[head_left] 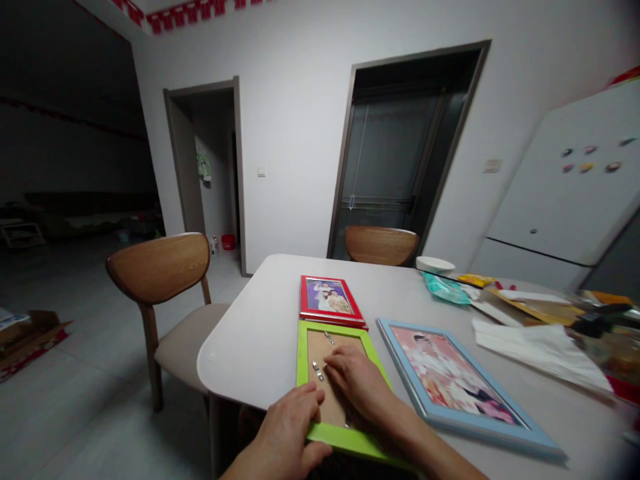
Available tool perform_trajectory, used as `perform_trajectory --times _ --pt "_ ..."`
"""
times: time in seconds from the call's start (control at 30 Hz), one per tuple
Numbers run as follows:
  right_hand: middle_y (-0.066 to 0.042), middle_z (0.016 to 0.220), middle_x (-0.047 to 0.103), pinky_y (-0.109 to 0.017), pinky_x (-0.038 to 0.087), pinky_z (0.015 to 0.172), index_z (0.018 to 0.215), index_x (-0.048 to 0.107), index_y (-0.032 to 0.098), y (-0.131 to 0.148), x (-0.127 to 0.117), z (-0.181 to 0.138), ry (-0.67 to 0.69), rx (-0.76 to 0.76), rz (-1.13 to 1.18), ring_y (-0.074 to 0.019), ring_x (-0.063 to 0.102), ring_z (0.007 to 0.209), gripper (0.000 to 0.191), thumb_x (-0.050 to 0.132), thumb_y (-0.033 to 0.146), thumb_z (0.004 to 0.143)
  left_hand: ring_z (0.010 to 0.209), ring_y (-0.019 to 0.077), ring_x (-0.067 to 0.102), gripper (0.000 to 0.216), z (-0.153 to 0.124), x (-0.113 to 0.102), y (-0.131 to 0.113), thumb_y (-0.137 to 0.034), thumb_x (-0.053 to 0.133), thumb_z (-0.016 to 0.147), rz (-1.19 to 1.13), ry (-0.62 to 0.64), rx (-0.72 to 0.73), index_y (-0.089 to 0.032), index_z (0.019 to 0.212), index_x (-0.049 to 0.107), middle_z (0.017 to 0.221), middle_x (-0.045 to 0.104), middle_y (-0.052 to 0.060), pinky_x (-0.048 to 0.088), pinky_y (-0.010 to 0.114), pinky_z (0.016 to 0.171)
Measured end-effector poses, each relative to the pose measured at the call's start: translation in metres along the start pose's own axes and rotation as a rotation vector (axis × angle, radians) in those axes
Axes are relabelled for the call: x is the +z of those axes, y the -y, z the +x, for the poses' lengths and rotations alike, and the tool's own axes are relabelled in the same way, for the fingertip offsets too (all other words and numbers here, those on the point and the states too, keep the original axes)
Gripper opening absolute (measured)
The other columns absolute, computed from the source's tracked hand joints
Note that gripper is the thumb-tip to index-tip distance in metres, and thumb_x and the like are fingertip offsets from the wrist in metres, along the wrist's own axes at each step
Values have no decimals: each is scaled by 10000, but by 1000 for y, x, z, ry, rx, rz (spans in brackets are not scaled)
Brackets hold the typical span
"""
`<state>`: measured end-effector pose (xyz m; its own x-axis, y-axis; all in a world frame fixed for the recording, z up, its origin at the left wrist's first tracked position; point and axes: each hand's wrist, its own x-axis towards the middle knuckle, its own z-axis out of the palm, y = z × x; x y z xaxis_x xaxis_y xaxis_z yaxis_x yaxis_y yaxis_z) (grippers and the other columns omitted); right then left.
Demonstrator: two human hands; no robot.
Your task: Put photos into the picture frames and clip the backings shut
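A green picture frame lies face down at the near table edge, its brown backing board showing. Small metal clips are fixed to the board. My left hand grips the frame's lower left side, fingers over the edge and thumb near the corner. Above the board, my right hand is closed, its fingertips pinched together beside the middle clip. Whatever they hold, if anything, is hidden. Just beyond lies a red picture frame with a photo facing up. To the right rests a larger blue picture frame, photo up.
The white table has a rounded left corner. On its right side are a white bowl, a teal plastic packet, white paper and mixed clutter. Wooden chairs stand at the left and far side.
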<state>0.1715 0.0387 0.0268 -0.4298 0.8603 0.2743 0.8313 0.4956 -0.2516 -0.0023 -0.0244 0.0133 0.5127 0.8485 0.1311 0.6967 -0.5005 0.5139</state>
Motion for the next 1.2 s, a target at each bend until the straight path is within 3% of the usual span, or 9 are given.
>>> perform_trajectory --times 0.13,0.53,0.63,0.83,0.97,1.2 --pt "-43 687 580 -223 343 651 593 612 162 13 15 14 28 -19 -35 -135 496 721 253 422 165 760 1178 189 333 469 2 3 3 -233 634 625 -1 6 5 -162 1062 478 1257 431 75 263 290 992" --pt "-33 685 575 -234 311 647 605 600 162 21 21 16 115 -111 -101 -131 470 682 236 436 161 775 1120 181 394 409 0 2 2 -238 657 614 -57 -44 50 -181 989 504 1206 473 52 292 266 964" --pt "-25 674 579 -219 317 635 594 608 175 17 19 17 116 -95 -89 -126 484 676 239 443 188 766 1135 188 386 476 0 0 1 -225 660 608 -53 -43 34 -177 1047 483 1224 461 69 292 291 968" --pt "-60 775 621 -220 324 614 731 629 170 -15 10 36 -4 128 -73 -143 536 726 272 374 247 787 1164 208 363 523 1 -3 -1 -192 673 590 -25 9 8 -123 1072 481 1238 448 123 294 312 972" --pt "-66 713 645 -229 299 528 681 624 172 -37 18 55 -46 304 -56 -157 560 653 260 414 301 762 1168 218 356 542 2 -1 0 -184 673 588 -7 9 27 -81 1081 473 1219 461 156 295 311 972" --pt "-67 723 646 -229 274 501 679 610 177 -45 33 72 -93 470 8 -171 562 660 157 514 302 679 1152 238 378 479 2 2 -1 -141 671 560 -33 -27 47 -107 1010 509 1192 489 147 320 331 958"
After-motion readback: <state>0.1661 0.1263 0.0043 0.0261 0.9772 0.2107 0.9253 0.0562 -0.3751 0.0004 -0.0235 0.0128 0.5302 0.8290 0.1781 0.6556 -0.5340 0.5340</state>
